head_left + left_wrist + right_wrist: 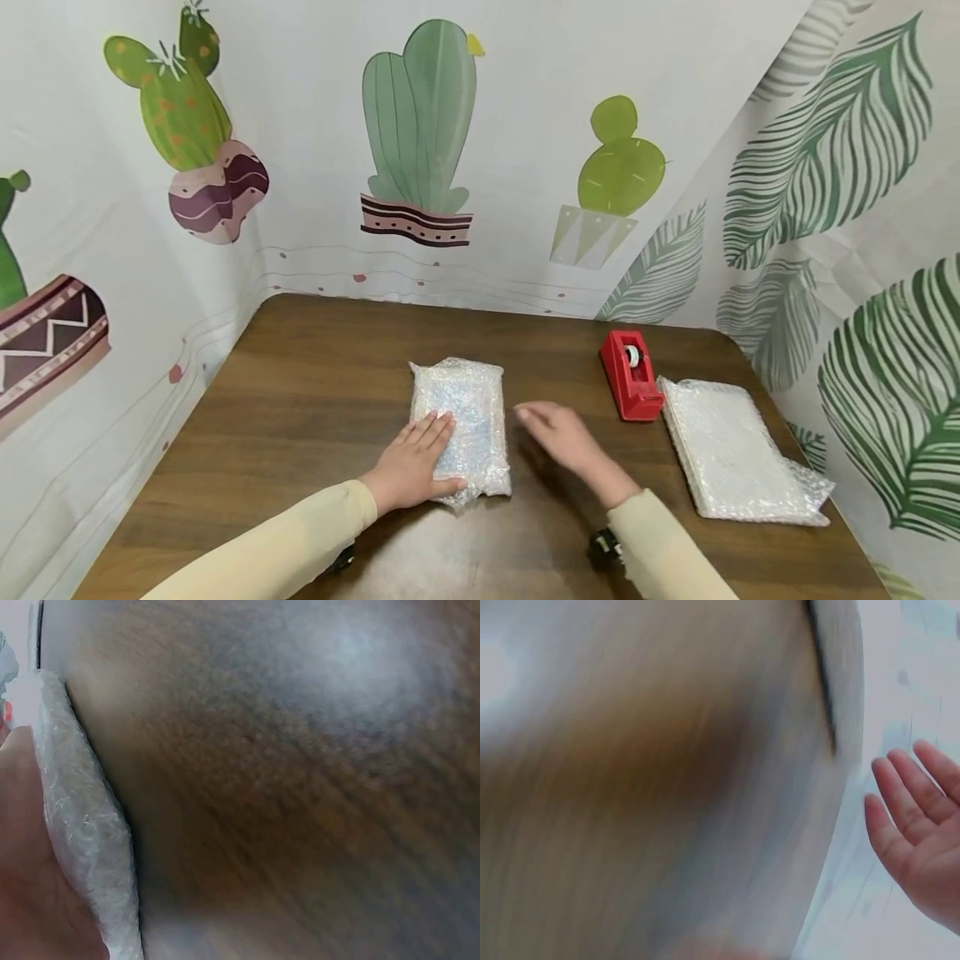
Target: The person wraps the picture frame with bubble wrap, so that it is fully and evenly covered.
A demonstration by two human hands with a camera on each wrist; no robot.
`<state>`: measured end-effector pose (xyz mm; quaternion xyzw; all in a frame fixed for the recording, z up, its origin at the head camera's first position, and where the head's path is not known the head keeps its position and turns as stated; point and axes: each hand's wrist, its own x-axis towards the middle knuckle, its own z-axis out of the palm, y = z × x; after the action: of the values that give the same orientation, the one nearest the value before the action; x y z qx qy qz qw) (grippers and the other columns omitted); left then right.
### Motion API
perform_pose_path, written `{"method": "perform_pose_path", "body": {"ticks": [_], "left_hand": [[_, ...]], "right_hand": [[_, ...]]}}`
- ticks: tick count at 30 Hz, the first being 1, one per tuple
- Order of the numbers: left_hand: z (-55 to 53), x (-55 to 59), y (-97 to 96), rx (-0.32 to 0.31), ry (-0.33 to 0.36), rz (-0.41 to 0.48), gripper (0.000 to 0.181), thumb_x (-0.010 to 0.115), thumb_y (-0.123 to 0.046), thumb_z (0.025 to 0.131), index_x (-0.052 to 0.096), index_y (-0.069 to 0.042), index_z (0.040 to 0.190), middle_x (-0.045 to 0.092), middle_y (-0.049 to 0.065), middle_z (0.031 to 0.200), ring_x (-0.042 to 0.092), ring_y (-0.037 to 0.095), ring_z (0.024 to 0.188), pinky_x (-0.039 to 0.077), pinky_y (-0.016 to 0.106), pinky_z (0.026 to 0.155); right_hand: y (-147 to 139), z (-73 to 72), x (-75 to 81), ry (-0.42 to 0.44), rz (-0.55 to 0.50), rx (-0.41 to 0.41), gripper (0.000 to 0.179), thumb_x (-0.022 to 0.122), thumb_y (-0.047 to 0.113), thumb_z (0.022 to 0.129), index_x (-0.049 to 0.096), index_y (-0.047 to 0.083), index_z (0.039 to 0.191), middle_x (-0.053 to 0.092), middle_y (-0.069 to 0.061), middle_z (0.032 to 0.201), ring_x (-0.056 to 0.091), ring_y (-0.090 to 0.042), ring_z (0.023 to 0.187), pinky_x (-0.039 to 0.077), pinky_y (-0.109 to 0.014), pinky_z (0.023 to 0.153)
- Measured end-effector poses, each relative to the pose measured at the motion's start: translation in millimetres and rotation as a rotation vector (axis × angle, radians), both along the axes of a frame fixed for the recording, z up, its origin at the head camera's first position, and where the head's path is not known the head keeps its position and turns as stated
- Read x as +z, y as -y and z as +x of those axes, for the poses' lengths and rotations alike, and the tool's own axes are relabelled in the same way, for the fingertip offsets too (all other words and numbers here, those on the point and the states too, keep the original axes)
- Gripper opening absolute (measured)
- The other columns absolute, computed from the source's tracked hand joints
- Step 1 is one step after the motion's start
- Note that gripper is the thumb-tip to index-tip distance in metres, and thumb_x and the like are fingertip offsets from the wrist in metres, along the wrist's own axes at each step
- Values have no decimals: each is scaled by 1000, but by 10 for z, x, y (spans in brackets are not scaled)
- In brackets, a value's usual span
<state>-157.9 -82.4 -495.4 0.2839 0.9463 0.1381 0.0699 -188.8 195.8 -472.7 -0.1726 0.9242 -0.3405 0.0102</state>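
A flat rectangular package in bubble wrap [480, 417] lies on the wooden table in the head view. My left hand [415, 462] rests on its lower left part, fingers straight and spread, with the thumb along the near edge. In the left wrist view the wrapped edge [86, 825] shows beside the palm. To the right of the package, my right hand [558, 433] is held above the table, apart from the wrap and holding nothing. Its fingers [911, 799] are loosely extended in the right wrist view.
A red tape dispenser [628, 375] with a roll of tape stands at the right. Beside it, near the table's right edge, lies a second bubble-wrapped package [731, 454]. Behind the wooden table [315, 358] hangs a cloth [525, 167] printed with cacti and leaves.
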Motion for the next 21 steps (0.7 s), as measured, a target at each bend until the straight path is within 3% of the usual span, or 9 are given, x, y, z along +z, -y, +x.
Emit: {"method": "perform_pose_path", "body": {"ticks": [5, 8, 11, 16, 18, 21], "left_hand": [[0, 30, 0, 6, 24, -3, 90, 60, -59, 95, 35, 1, 157, 34, 15, 168, 30, 37, 157, 27, 52, 127], [-8, 32, -19, 0, 50, -14, 90, 59, -59, 96, 32, 1, 158, 30, 16, 169, 27, 37, 158, 25, 52, 128], [-7, 27, -32, 4, 60, -27, 90, 58, -58, 97, 32, 0, 159, 29, 15, 170, 25, 37, 158, 25, 52, 129], [0, 24, -27, 9, 61, -27, 89, 60, -57, 96, 33, 1, 158, 30, 15, 169, 27, 36, 158, 26, 52, 128], [2, 26, -22, 10, 59, -29, 89, 59, -58, 96, 33, 1, 158, 30, 15, 169, 27, 36, 158, 26, 52, 128], [0, 30, -16, 19, 64, -26, 89, 60, -57, 96, 33, 0, 159, 30, 14, 169, 27, 35, 158, 26, 51, 129]], "right_hand": [[-626, -65, 108, 15, -105, -307, 29, 55, 16, 105, 72, -2, 118, 77, -22, 108, 75, -25, 91, 59, -32, 82], [-939, -58, 221, 29, -142, -472, 30, 53, 15, 105, 71, -4, 118, 75, -24, 106, 66, -3, 80, 51, -18, 72], [-1166, -58, 321, 62, -152, -576, 35, 49, 17, 104, 69, -7, 120, 70, -27, 109, 54, 7, 72, 47, -15, 66], [-1416, -75, 404, 173, -149, -605, 45, 44, 24, 107, 61, -9, 132, 60, -33, 131, 49, 9, 75, 48, -16, 65], [-1498, -104, 418, 207, -138, -597, 50, 41, 28, 107, 58, -10, 135, 57, -33, 138, 52, 8, 81, 51, -18, 71], [-1606, -164, 430, 264, -126, -566, 55, 38, 32, 108, 52, -12, 140, 52, -36, 143, 65, -14, 100, 56, -29, 84]]}}
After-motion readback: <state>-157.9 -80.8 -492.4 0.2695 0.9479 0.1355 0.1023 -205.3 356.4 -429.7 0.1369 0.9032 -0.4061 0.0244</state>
